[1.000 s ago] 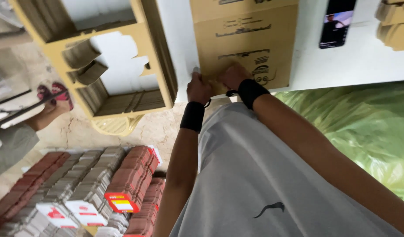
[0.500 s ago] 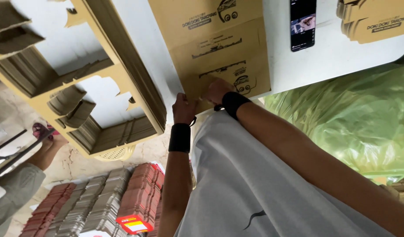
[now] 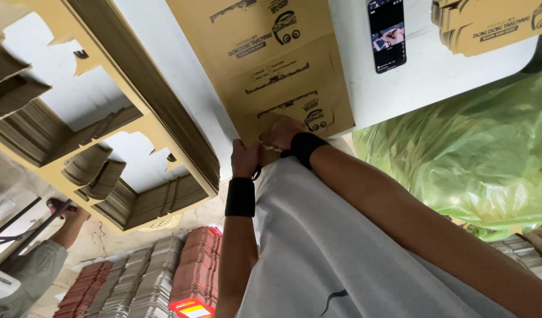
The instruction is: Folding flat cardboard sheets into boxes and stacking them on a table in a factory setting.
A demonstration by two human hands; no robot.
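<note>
On the white table [image 3: 436, 76], seen from the head camera, a flat brown cardboard box blank [image 3: 277, 65] lay with its near end hanging just over the table edge. Both hands worked at that near end. The left hand [image 3: 245, 158], a black wristband below it, had its fingers closed on the blank's near corner. The right hand [image 3: 283, 133], also banded in black, was clenched on the same edge just beside the left, thumb and fingers pinching the card. A smartphone [image 3: 387, 34] with a lit screen lay on the table to the right of the blank, apart from it. Further right, at the table's corner, sat a stack of folded brown boxes [image 3: 489, 23]; whether anything was inside them could not be told. To the left of the blank stood thick stacks of die-cut cardboard sheets [image 3: 159, 106]. A large green plastic bag [image 3: 465, 147] bulged beside the table, its contents hidden. Below, on the floor, rows of small red and grey cartons [image 3: 159, 277] were packed tightly together. Another person's foot [image 3: 65, 215] showed at far left.
</note>
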